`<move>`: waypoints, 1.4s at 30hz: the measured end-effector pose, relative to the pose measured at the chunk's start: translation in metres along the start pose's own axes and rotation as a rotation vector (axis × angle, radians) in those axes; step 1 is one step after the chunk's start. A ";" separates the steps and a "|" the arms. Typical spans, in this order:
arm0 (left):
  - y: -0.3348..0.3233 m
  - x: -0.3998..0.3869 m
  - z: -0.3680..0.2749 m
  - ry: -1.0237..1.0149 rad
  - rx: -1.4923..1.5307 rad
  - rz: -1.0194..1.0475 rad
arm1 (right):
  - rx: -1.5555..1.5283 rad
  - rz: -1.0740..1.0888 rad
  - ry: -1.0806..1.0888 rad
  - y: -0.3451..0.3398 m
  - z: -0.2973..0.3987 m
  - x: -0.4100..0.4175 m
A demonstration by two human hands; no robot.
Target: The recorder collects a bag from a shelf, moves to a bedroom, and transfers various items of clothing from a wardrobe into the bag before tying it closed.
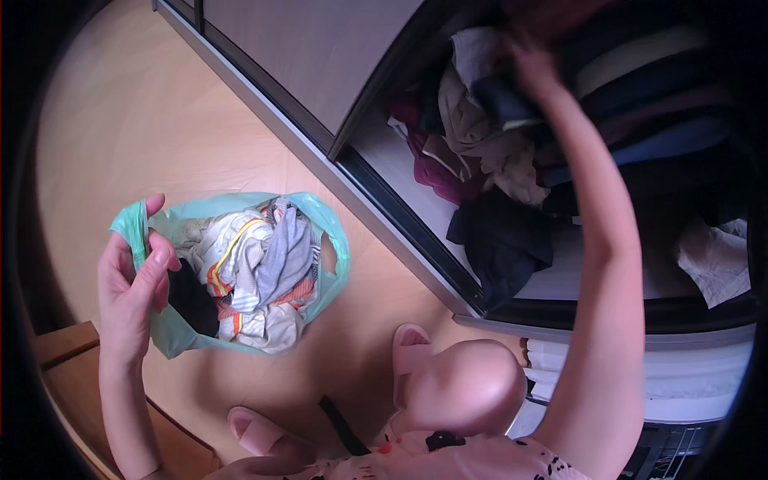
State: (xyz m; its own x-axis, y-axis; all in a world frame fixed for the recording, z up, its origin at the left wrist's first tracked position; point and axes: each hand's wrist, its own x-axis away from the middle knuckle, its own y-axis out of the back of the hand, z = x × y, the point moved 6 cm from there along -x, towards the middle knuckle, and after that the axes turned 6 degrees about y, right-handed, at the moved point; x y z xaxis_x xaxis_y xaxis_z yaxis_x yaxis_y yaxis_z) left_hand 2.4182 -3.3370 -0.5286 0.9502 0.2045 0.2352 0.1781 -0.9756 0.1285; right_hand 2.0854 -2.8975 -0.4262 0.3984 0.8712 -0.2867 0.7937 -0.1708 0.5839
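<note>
A green plastic bag (339,240) stands open on the wooden floor, filled with crumpled clothes (264,264) in white, grey and black, some with orange and yellow trim. My left hand (141,258) grips one handle of the bag at its left side. At the upper right, my right hand (531,66) reaches into an open wardrobe, among the clothes there; it is blurred, and whether its fingers hold any cloth is not visible. Near it lie a white cloth (477,54), a beige garment (480,138) and a magenta garment (435,174). A dark garment (504,246) hangs over the wardrobe's front edge.
Stacked folded clothes (666,102) fill the dim right part of the wardrobe. A pale cloth (717,258) lies at its right. The sliding-door track (402,210) crosses the view diagonally. My slippered feet are below, with brown wooden furniture (78,372) at the lower left.
</note>
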 end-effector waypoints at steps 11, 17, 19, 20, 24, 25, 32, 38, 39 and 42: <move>-0.022 -0.022 0.012 0.059 0.023 0.015 | 0.356 0.737 -0.419 -0.001 -0.098 0.154; -0.045 -0.036 0.029 0.113 0.103 0.077 | -0.135 0.646 -0.793 -0.020 -0.111 0.127; -0.050 -0.037 0.035 0.164 0.116 0.084 | -0.686 0.567 -0.987 -0.046 -0.118 0.132; -0.055 -0.039 0.041 0.162 0.124 0.085 | -0.857 0.461 -1.183 -0.055 -0.115 0.135; -0.085 -0.041 0.083 0.298 -0.026 0.263 | -1.505 0.113 -1.119 -0.061 -0.058 0.053; -0.092 -0.043 0.092 0.265 -0.094 0.297 | -1.518 0.057 -1.084 -0.058 -0.053 0.032; -0.091 -0.054 0.114 0.247 -0.161 0.316 | -1.602 -0.165 -1.301 -0.081 -0.107 0.043; -0.116 -0.070 0.119 0.291 -0.038 0.396 | -1.258 -0.152 -1.277 -0.108 -0.263 0.212; -0.110 -0.066 0.118 0.317 -0.062 0.379 | -0.404 0.324 -0.956 -0.107 -0.232 0.215; -0.095 -0.054 0.115 0.404 -0.106 0.335 | 0.317 0.397 -0.587 -0.095 -0.116 0.145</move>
State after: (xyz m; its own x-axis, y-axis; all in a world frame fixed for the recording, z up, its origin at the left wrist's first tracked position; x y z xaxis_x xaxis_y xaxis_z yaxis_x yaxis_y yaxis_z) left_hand 2.3791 -3.2650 -0.6645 0.7728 -0.0822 0.6293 -0.1649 -0.9835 0.0740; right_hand 2.0142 -2.7017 -0.4355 0.7884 0.3458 -0.5087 0.5991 -0.6194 0.5074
